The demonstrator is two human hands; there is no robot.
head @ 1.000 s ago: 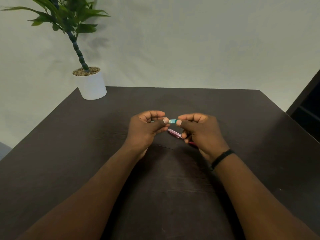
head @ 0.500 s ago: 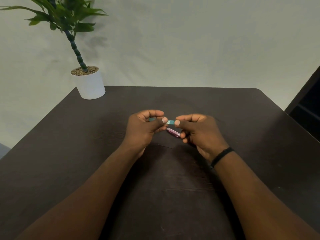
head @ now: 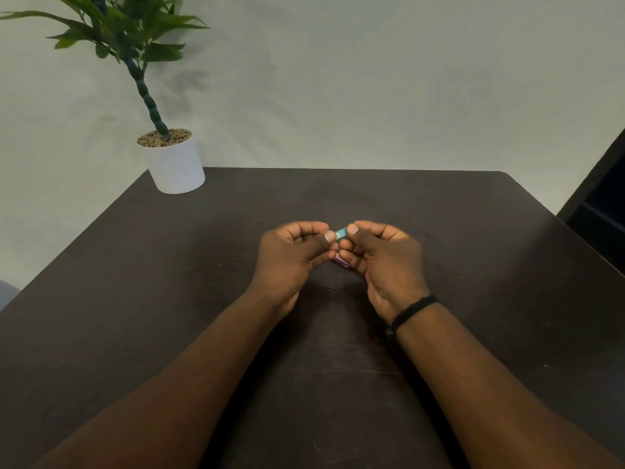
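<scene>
Pinching a small teal piece (head: 341,233) between them, the left hand (head: 291,262) and right hand (head: 382,262) meet over the table (head: 473,265), well in front and to the right of the pot (head: 176,170). Both hands have curled fingers, with thumbs pressed on the piece's 2 ends. A pink thing (head: 341,263), perhaps a pen, peeks out just beneath them, slightly farther from the pot.

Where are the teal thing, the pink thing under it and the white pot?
teal thing (head: 341,233), head view, its exposed middle.
pink thing (head: 341,263), head view, its exposed end.
white pot (head: 177,170), head view, its front wall.
</scene>
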